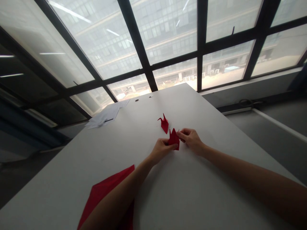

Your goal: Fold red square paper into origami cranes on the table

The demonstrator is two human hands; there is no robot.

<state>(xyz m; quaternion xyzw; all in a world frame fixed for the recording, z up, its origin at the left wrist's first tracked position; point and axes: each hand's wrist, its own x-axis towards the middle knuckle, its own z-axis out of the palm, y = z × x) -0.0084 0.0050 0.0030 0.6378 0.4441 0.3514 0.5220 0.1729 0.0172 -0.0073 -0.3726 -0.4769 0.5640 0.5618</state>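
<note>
Between my two hands is a red folded-paper crane (173, 139), its narrow points standing upward. My left hand (163, 148) is closed on its lower left side, the thumb lying across the front. At the right edge, my right hand (189, 138) pinches one of the thin points between thumb and forefinger. Just beyond them a second red paper crane (164, 125) rests on the white table (206, 179), with two slim points sticking up. Under my left forearm lies red paper (105, 188), partly covered by the arm.
Loose white sheets (105, 114) with a dark pen (108, 120) lie at the table's far left. Two round holes (137, 100) pierce the tabletop near its far edge. Large dark-framed windows (168, 28) rise behind. A white bar (280, 124) runs beyond the table's right side.
</note>
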